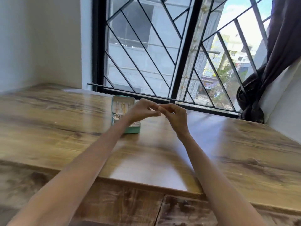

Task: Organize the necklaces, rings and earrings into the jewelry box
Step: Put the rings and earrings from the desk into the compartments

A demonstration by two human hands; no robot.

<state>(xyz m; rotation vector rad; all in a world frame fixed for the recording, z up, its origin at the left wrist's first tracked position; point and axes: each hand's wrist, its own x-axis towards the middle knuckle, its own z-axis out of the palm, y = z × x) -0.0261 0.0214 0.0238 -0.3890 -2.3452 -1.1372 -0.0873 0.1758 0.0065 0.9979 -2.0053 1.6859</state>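
Above table point(65, 121): both hands' fingertips meet, grip contents unclear; jewelry box point(126, 115) open.

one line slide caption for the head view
Both hands, left hand and right hand, meet fingertip to fingertip above the wooden table, beside an open teal jewelry box.

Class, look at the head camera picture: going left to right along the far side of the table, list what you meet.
Jewelry box → left hand → right hand → dark curtain. The two hands meet at the fingertips; whatever they hold is too small to tell.
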